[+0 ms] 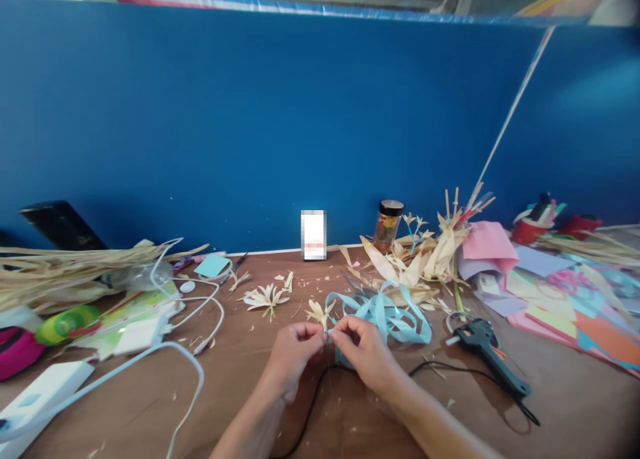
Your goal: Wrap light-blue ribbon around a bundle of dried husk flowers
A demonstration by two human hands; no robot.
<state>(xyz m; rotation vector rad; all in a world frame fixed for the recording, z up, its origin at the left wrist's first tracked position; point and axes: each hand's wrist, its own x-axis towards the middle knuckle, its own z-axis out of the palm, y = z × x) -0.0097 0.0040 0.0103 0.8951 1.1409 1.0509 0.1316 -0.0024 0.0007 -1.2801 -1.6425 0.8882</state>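
Pale flower (pixel 318 310), at twelve o'clock from my left hand (pixel 294 353) and right hand (pixel 367 352), both pinching at its base; I judge it light, papery, fragile, best held there.

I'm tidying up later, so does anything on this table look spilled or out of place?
Yes: pale scraps lie strewn over the brown tabletop, looking like unswept trimmings. A light-blue ribbon sits in a loose tangle just beyond the right hand. I see no spilled liquid.
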